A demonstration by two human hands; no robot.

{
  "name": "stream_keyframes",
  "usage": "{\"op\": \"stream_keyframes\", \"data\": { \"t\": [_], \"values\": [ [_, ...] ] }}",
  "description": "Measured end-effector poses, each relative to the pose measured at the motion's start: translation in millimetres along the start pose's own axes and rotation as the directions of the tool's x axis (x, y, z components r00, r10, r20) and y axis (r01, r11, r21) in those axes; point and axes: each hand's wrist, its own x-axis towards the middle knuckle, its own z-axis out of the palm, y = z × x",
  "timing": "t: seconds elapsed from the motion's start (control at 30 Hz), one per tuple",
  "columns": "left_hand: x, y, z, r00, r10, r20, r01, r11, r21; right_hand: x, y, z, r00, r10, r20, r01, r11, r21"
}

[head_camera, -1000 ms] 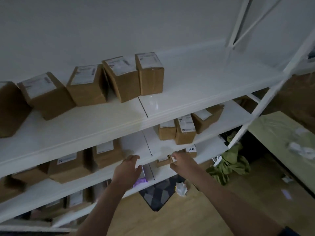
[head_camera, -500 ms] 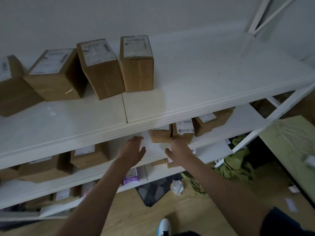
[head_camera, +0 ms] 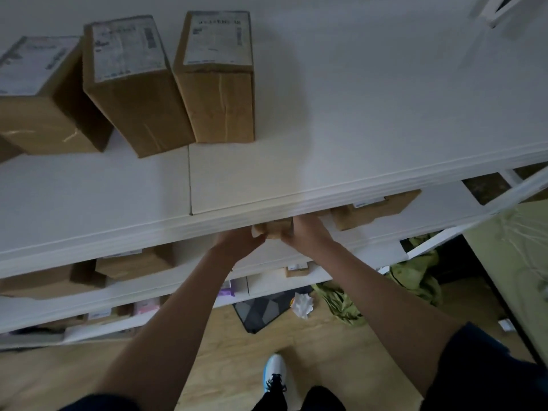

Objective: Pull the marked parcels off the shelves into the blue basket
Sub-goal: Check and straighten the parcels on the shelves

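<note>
Both hands under top shelf (head_camera: pixel 326 161) edge, on second shelf (head_camera: pixel 430 229). Left hand (head_camera: pixel 237 241) and right hand (head_camera: pixel 305 232) pressed against opposite sides of one small parcel (head_camera: pixel 274 229), parcel held between them at front of second shelf; fingers mostly hidden by shelf lip, exact curl hard to tell. Another parcel (head_camera: pixel 373 210) just right of it on same shelf, label partly visible. Three labelled boxes (head_camera: pixel 213 78) stood in a row on top shelf, left ones tilted against each other. More boxes (head_camera: pixel 133 262) on second shelf to left, more on lower shelves, dim. Below: wooden floor (head_camera: pixel 222 351), dark patterned mat (head_camera: pixel 264 311), crumpled white paper (head_camera: pixel 302 305), green cloth (head_camera: pixel 415 280) heap. Green worktop (head_camera: pixel 516 262) at right edge. White shoe (head_camera: pixel 275 372) and dark sleeve (head_camera: pixel 489 372) at bottom. Blue basket not seen in view.
</note>
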Motion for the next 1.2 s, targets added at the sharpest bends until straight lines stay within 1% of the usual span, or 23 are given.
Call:
{"op": "stream_keyframes", "data": {
  "t": [0.1, 0.2, 0.27, 0.4, 0.5, 0.6, 0.73, 0.93, 1.07, 1.2],
  "values": [
    [-11, 6, 5, 0.997, -0.049, -0.065, 0.049, 0.999, -0.009, -3, 2, 4, 1.0, 0.01, 0.011, -0.011, 0.999, 0.049],
    [-35, 13, 10, 0.992, -0.031, -0.126, 0.039, 0.997, 0.062, -17, 7, 4, 0.998, -0.006, 0.058, 0.008, 0.999, -0.043],
    [-57, 20, 15, 0.988, -0.023, -0.155, 0.036, 0.996, 0.082, -34, 10, 6, 0.997, -0.03, 0.072, 0.034, 0.998, -0.052],
    [-109, 38, 25, 0.976, -0.04, -0.213, 0.046, 0.999, 0.023, -76, 14, 6, 0.99, -0.136, 0.039, 0.136, 0.991, 0.007],
    [-149, 50, 34, 0.961, -0.056, -0.27, 0.047, 0.998, -0.04, -111, 17, 2, 0.974, -0.228, -0.004, 0.228, 0.974, 0.002],
    [-181, 59, 43, 0.946, -0.042, -0.32, 0.023, 0.998, -0.064, -140, 20, -1, 0.959, -0.282, -0.027, 0.282, 0.959, 0.002],
    [-204, 68, 51, 0.942, -0.05, -0.333, 0.028, 0.997, -0.071, -163, 22, -5, 0.954, -0.3, -0.012, 0.3, 0.954, -0.008],
    [-213, 75, 53, 0.935, -0.073, -0.348, 0.048, 0.996, -0.081, -174, 21, -12, 0.952, -0.305, -0.009, 0.305, 0.952, 0.006],
    [-208, 69, 51, 0.938, -0.072, -0.34, 0.029, 0.991, -0.129, -168, 16, -10, 0.958, -0.287, 0.014, 0.287, 0.958, 0.018],
    [-194, 47, 46, 0.95, -0.092, -0.299, 0.06, 0.992, -0.113, -145, 4, 1, 0.96, -0.271, 0.077, 0.272, 0.962, -0.01]
  ]
}}
